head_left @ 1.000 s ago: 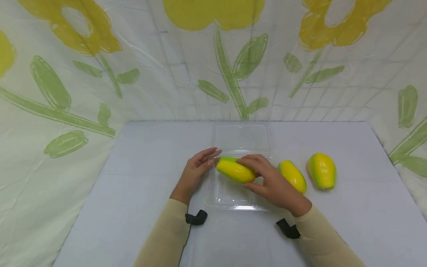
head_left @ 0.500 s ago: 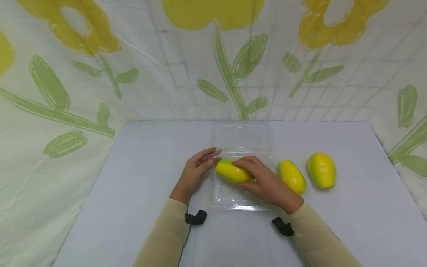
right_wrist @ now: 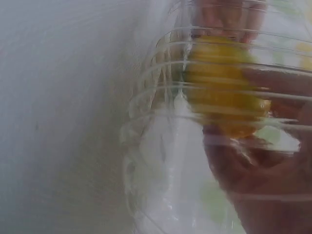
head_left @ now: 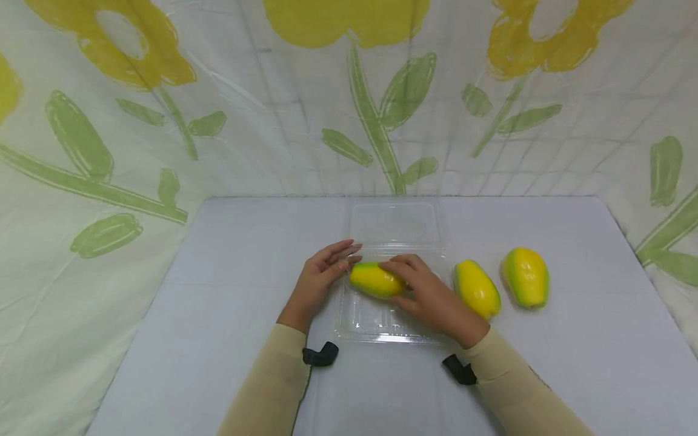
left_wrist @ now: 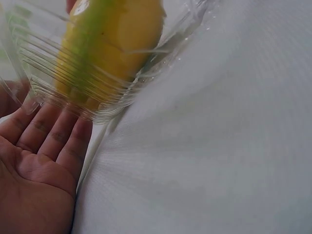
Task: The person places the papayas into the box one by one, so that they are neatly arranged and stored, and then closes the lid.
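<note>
A glossy yellow-and-green papaya (head_left: 376,280) lies sideways inside a clear plastic clamshell box (head_left: 389,338), toward its back left. My right hand (head_left: 436,300) grips the papaya's right end, thumb on the near side and fingers over the far side. In the right wrist view, the hand and papaya (right_wrist: 219,83) show through the box's ribbed wall. My left hand (head_left: 322,278) rests its extended fingers against the box's left wall. The left wrist view shows those fingers (left_wrist: 63,131) touching the ribbed plastic, with the papaya (left_wrist: 112,48) just behind it.
The box's clear lid (head_left: 395,224) lies folded back toward the rear of the white table (head_left: 240,254). Two more papayas stand to the right, a nearer one (head_left: 477,289) close by my right hand and another (head_left: 526,277) farther right. A flower-printed curtain (head_left: 229,163) hangs behind.
My right hand has shifted slightly left and down with the papaya, bringing it closer to the box's left wall. The left hand has stayed in place.
</note>
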The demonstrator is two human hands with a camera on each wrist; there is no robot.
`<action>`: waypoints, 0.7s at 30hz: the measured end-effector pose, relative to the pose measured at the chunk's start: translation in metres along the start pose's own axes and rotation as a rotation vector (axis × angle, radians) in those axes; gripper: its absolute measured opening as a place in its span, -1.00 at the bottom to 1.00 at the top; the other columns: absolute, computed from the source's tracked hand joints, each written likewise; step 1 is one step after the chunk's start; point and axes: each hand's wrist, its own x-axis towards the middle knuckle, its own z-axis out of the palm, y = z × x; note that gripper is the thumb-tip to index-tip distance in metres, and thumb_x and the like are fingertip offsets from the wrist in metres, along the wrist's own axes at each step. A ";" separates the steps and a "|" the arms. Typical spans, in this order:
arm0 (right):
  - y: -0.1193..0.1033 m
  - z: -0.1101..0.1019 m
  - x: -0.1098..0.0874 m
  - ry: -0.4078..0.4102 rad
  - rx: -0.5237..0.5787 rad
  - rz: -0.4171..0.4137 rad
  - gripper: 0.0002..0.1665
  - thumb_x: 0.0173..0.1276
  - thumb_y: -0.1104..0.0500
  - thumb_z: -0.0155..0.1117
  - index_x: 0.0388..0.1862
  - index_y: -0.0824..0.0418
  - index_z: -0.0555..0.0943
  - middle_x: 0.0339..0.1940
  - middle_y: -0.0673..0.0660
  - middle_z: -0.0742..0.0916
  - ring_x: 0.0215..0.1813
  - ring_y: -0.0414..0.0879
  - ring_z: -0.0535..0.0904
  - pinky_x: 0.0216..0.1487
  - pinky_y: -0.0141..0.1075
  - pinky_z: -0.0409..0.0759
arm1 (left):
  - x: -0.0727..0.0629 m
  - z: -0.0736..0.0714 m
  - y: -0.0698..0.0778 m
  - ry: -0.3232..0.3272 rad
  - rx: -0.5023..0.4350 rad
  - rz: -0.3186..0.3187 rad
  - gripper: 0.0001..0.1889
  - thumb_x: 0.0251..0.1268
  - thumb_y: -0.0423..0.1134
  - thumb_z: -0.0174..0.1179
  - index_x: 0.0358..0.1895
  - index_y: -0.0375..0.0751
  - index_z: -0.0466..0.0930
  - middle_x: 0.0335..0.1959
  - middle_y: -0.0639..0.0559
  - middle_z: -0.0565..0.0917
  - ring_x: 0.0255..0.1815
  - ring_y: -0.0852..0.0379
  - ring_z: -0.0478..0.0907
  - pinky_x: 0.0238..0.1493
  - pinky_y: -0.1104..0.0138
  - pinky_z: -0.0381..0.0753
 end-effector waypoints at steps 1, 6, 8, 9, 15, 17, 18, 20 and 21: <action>0.000 0.000 0.000 0.010 0.000 -0.003 -0.23 0.37 0.40 0.57 0.53 0.26 0.53 0.43 0.24 0.53 0.43 0.17 0.50 0.43 0.11 0.54 | 0.000 0.000 0.000 0.000 0.000 0.000 -0.50 0.70 -0.33 0.18 0.58 -0.33 0.43 0.47 -0.12 0.61 0.39 -0.19 0.63 0.47 0.14 0.50; 0.000 -0.001 0.001 0.036 0.003 -0.007 -0.26 0.39 0.41 0.55 0.52 0.29 0.53 0.43 0.27 0.52 0.42 0.18 0.50 0.42 0.09 0.56 | 0.000 0.000 0.001 0.001 -0.003 -0.002 -0.50 0.70 -0.34 0.18 0.58 -0.30 0.44 0.47 -0.13 0.61 0.39 -0.19 0.62 0.48 0.13 0.49; 0.000 -0.001 0.001 0.043 0.001 -0.001 -0.26 0.39 0.42 0.54 0.52 0.29 0.53 0.43 0.28 0.51 0.40 0.18 0.51 0.37 0.07 0.60 | 0.000 0.000 0.001 0.003 -0.003 -0.005 -0.50 0.70 -0.33 0.18 0.58 -0.28 0.45 0.47 -0.11 0.61 0.39 -0.17 0.62 0.49 0.12 0.48; 0.000 -0.001 0.001 0.044 -0.001 0.002 -0.26 0.40 0.43 0.54 0.52 0.29 0.53 0.43 0.28 0.51 0.39 0.18 0.51 0.35 0.05 0.62 | 0.000 0.000 0.001 0.004 0.000 -0.007 -0.50 0.70 -0.33 0.18 0.58 -0.28 0.45 0.46 -0.11 0.62 0.39 -0.17 0.62 0.49 0.12 0.48; 0.001 -0.001 0.001 0.044 0.009 0.019 -0.28 0.42 0.43 0.51 0.52 0.28 0.52 0.43 0.27 0.50 0.38 0.17 0.53 0.25 -0.01 0.70 | -0.001 0.000 0.003 0.008 -0.003 -0.016 -0.50 0.69 -0.33 0.18 0.58 -0.27 0.46 0.47 -0.11 0.61 0.40 -0.18 0.62 0.50 0.14 0.47; 0.001 -0.001 0.001 0.046 0.016 0.025 -0.29 0.43 0.42 0.51 0.52 0.28 0.53 0.43 0.28 0.50 0.38 0.18 0.53 0.25 0.00 0.71 | -0.001 0.000 0.003 0.009 -0.003 -0.018 -0.50 0.70 -0.32 0.18 0.58 -0.25 0.46 0.47 -0.10 0.61 0.40 -0.18 0.62 0.49 0.14 0.47; 0.001 -0.001 0.001 0.047 0.018 0.029 -0.30 0.43 0.42 0.51 0.51 0.28 0.53 0.43 0.28 0.50 0.38 0.19 0.53 0.25 0.01 0.71 | -0.001 0.000 0.003 0.009 -0.002 -0.018 -0.50 0.70 -0.32 0.18 0.59 -0.25 0.46 0.47 -0.10 0.61 0.40 -0.18 0.61 0.49 0.15 0.47; 0.001 -0.001 0.001 0.052 0.024 0.036 -0.30 0.43 0.41 0.51 0.51 0.28 0.53 0.43 0.27 0.50 0.38 0.19 0.53 0.25 0.02 0.71 | -0.001 0.000 0.003 0.008 -0.001 -0.018 -0.51 0.71 -0.32 0.18 0.59 -0.25 0.46 0.47 -0.10 0.61 0.41 -0.19 0.61 0.50 0.15 0.46; 0.001 -0.001 0.001 0.053 0.026 0.038 -0.31 0.44 0.41 0.51 0.51 0.28 0.53 0.42 0.27 0.50 0.38 0.19 0.54 0.25 0.02 0.70 | -0.001 0.000 0.002 0.008 0.000 -0.018 -0.51 0.71 -0.32 0.17 0.59 -0.24 0.46 0.47 -0.09 0.61 0.41 -0.18 0.61 0.50 0.15 0.46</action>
